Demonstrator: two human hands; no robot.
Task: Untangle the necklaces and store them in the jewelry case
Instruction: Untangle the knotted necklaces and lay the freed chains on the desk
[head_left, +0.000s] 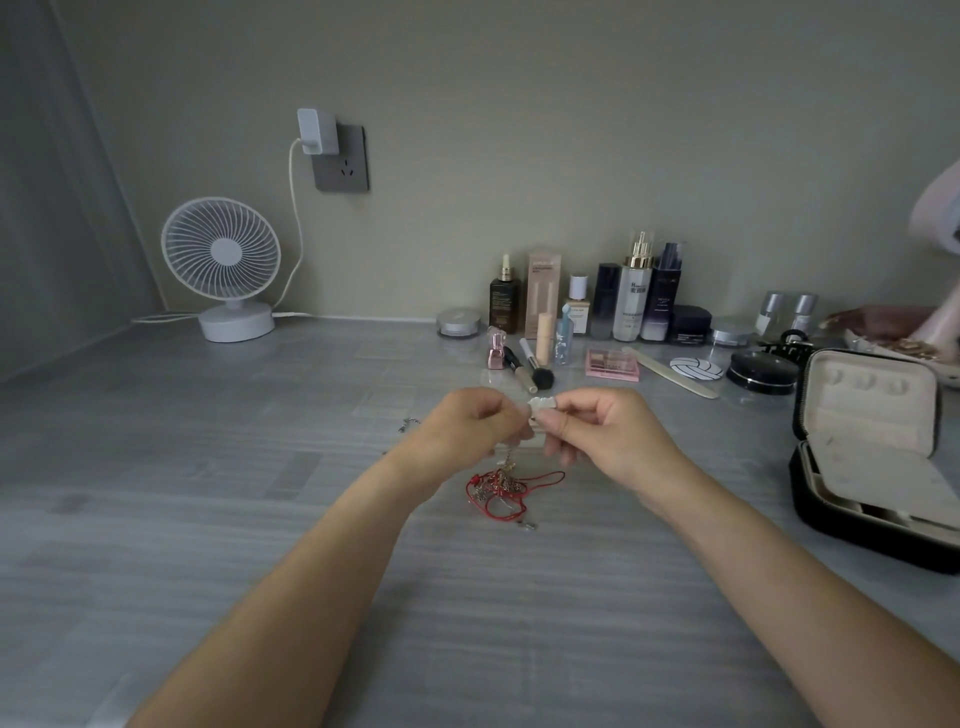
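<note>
Overhead, grey tabletop (beige wall)

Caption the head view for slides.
Left hand and right hand pinch a strand above tangled necklaces; jewelry case open.

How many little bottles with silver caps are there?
2. The left bottle and the right bottle stand side by side at the back, behind the open jewelry case; more may hide behind it.
</note>
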